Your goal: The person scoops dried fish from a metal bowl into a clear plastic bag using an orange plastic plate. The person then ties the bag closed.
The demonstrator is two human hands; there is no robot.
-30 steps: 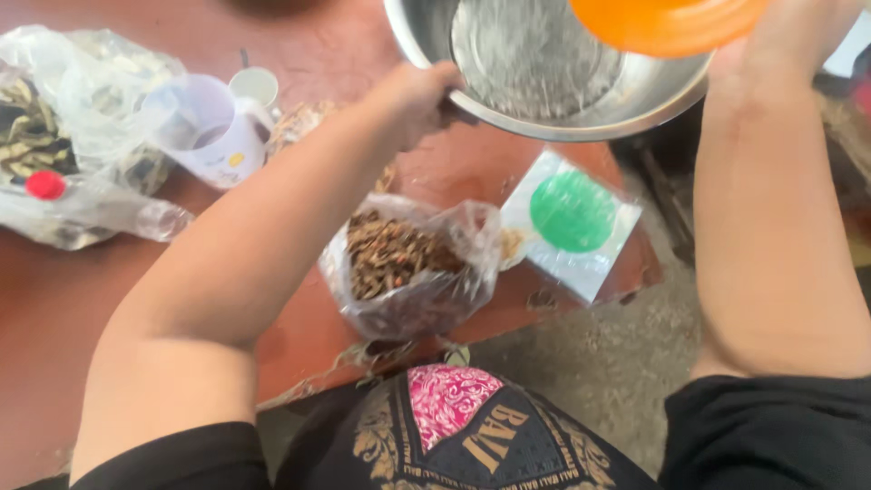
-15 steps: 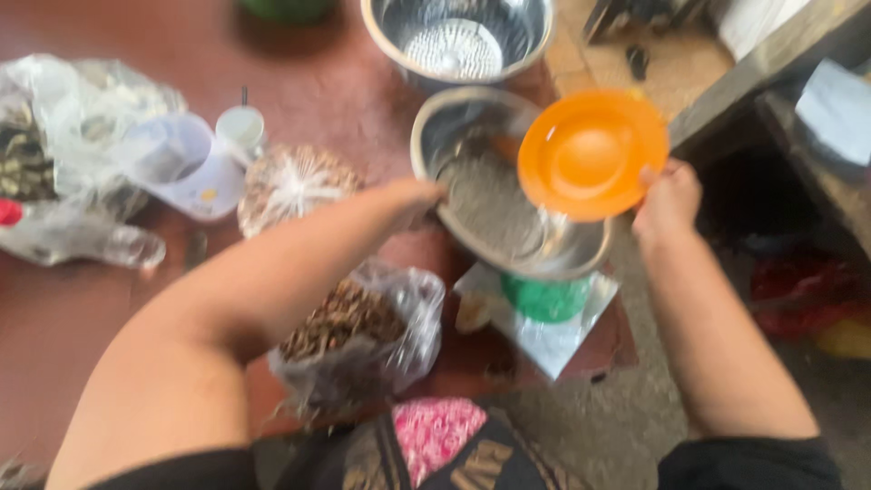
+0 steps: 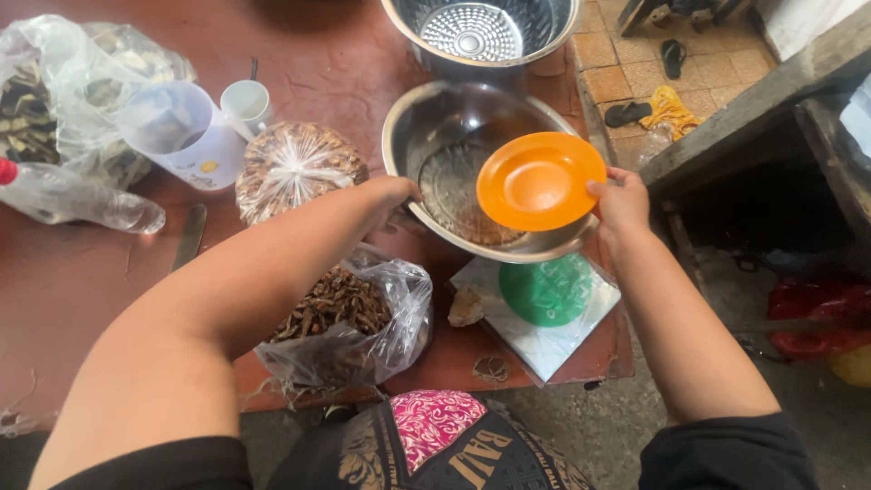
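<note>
Fingers (image 3: pixel 410 192) behind bowl (image 3: pixel 426 127) rim, plate (image 3: pixel 540 181) overlapping bowl

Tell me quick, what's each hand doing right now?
Left hand: gripping the rim of the steel bowl.
Right hand: holding the orange plate.

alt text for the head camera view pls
A person's left hand grips the rim of a steel bowl on a red-brown table while the right hand holds an orange plate over it. An open bag of dried bits sits nearby.
</note>
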